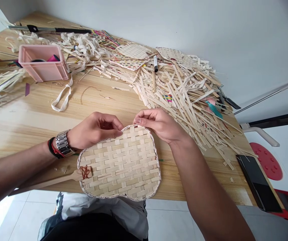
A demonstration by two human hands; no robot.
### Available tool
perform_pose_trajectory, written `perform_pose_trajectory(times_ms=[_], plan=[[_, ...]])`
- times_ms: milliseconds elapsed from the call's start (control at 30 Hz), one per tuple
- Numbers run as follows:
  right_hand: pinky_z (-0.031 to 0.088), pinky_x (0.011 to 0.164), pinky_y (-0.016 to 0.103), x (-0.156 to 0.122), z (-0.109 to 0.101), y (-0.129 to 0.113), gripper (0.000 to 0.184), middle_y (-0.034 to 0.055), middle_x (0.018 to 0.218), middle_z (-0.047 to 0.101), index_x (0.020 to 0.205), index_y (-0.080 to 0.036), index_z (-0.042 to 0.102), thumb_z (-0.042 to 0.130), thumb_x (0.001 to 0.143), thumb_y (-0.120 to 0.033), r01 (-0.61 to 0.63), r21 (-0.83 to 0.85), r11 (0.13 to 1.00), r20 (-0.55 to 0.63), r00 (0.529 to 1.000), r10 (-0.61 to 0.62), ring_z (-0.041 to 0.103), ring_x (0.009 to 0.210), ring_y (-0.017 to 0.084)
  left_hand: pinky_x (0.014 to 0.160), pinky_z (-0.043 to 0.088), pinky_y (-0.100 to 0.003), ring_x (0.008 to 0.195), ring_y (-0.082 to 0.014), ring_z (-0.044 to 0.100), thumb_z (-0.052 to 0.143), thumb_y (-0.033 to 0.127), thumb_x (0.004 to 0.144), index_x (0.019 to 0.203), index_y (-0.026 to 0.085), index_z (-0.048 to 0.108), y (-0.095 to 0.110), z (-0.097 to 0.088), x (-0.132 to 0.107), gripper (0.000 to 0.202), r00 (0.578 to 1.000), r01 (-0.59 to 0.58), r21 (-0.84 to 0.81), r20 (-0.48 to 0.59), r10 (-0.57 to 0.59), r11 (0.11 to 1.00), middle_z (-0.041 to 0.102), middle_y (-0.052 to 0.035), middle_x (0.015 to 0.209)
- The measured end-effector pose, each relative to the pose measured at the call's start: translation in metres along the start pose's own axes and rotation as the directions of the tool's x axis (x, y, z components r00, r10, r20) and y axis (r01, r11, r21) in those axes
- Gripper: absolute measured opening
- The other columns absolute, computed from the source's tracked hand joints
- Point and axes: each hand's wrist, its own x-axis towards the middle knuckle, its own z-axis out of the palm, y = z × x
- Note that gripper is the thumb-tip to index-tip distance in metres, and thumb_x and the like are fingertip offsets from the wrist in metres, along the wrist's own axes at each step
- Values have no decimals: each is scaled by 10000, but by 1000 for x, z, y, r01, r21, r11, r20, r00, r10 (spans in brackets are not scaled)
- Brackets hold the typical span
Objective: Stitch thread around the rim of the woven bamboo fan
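Note:
A woven bamboo hand fan (121, 162) lies at the table's front edge, its lower side reaching toward my lap. Its flat wooden handle (55, 181) points left and is tied on with crossed reddish-brown thread (85, 172). A pale stitched binding runs around the rim. My left hand (97, 129) pinches the upper rim, thumb on the woven face and fingers curled behind. Just to the right, my right hand (159, 124) grips the same rim between thumb and bent fingers. Whether a needle or thread is between the fingertips, I cannot make out.
A pink basket (43, 73) with thread spools stands at the back left, near a loop of white ribbon (62, 97). Loose bamboo strips (176, 97), woven pieces (133, 50) and a marker (155, 63) crowd the back and right. A phone (258, 182) lies at the right edge.

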Motion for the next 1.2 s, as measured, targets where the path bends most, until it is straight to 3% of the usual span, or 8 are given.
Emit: perform_pose_trajectory(times_ms=[167, 433, 800, 1200], plan=[[360, 542, 212, 0, -6, 0, 227, 0, 694, 624, 786, -137, 712, 786, 774, -352, -82, 79, 993, 118, 990, 72, 524, 611, 75, 531, 414, -182, 596, -85, 541, 692, 206, 814, 837, 120, 687, -1, 0, -1, 89, 999, -1, 16, 32, 1, 1000, 643, -14, 708], [373, 518, 198, 3, -10, 6, 223, 2, 688, 636, 774, -133, 704, 800, 759, -334, -142, 121, 983, 215, 970, 113, 525, 580, 71, 500, 393, -182, 568, -87, 522, 684, 205, 812, 833, 128, 704, 2, 2, -3, 82, 997, -1, 12, 71, 0, 1000, 623, -9, 672], [353, 518, 193, 1, -6, 2, 231, -18, 672, 598, 775, -137, 670, 769, 793, -345, -15, 70, 997, 208, 978, 0, 488, 575, 60, 502, 386, -166, 570, -73, 507, 678, 168, 823, 825, 118, 709, 4, 1, -4, 58, 999, -13, -31, 43, 14, 999, 621, 0, 664], [354, 500, 199, 2, -3, 3, 248, -10, 668, 598, 766, -135, 658, 742, 812, -364, 43, 47, 998, 167, 985, -51, 482, 556, 64, 499, 403, -147, 569, -63, 526, 682, 159, 831, 820, 116, 713, -1, -1, -2, 54, 999, -34, -45, 15, 35, 998, 644, -3, 676]])
